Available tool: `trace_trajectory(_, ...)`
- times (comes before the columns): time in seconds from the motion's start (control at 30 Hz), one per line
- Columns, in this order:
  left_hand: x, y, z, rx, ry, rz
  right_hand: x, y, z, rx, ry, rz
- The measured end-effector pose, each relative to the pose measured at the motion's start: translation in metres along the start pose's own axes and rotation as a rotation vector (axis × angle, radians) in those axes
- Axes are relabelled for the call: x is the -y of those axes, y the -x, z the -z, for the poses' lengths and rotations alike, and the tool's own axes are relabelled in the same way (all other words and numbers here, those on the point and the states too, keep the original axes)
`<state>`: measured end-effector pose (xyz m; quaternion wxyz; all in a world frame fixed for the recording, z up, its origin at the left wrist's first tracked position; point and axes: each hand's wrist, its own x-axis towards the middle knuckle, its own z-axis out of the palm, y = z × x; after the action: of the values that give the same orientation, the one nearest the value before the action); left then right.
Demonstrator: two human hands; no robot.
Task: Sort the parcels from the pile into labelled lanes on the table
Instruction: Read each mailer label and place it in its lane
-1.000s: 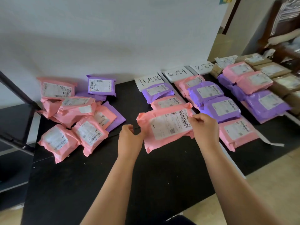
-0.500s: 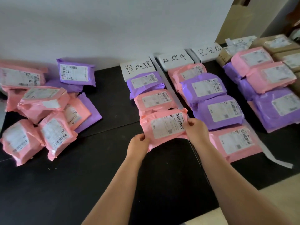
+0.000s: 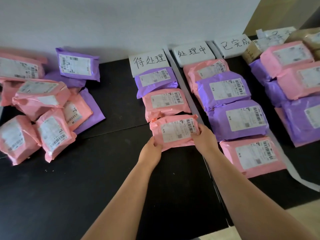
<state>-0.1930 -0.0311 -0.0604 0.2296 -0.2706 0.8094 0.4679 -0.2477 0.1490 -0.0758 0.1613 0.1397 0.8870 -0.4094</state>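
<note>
**Head view: both hands hold a pink parcel at the near end of the first lane**

Head view, centre of the frame: the held pink parcel lies label-up, third in the lane under the first label card. The left hand has its grip pinched on the parcel's lower left corner. The right hand has its grip curled round the right edge, thumb on the white label. Whether the parcel rests fully on the black table cannot be told.

Above it in the same lane lie a second pink parcel, just beside it, and a purple parcel touching the card.

A white strip divides this lane from the next. The middle lane, under the second label card, holds four parcels in a row: pink, purple, purple and pink.

At the right of the frame, by the third label card, pink and purple parcels are stacked in the third lane.

At the left of the frame, well apart from the lanes, sits the unsorted pile, mostly pink with a few purple parcels.
</note>
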Motion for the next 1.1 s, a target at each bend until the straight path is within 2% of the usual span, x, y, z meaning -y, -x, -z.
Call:
trace_trajectory(0.2, 0.0, 0.014, 0.005, -0.044, -0.031, -0.017, 0.004, 0.007, 0.005, -0.121, -0.018, 0.029)
trace_trajectory(0.43, 0.025, 0.038, 0.054, -0.323, 0.113, -0.011, 0.057, 0.039, -0.008, -0.184, -0.034, 0.131)
trace_trajectory(0.77, 0.11, 0.056, 0.188, -0.589, 0.292, 0.058, 0.146, 0.099, -0.109, 0.036, 0.039, 0.302)
trace_trajectory(0.93, 0.156, 0.053, 0.243, -0.582, 0.211, 0.088, 0.18, 0.125, -0.181, 0.163, 0.095, 0.312)
trace_trajectory(1.1, 0.187, 0.033, 0.284, -0.486, 0.135, 0.063, 0.209, 0.136, -0.25, 0.192, 0.198, 0.327)
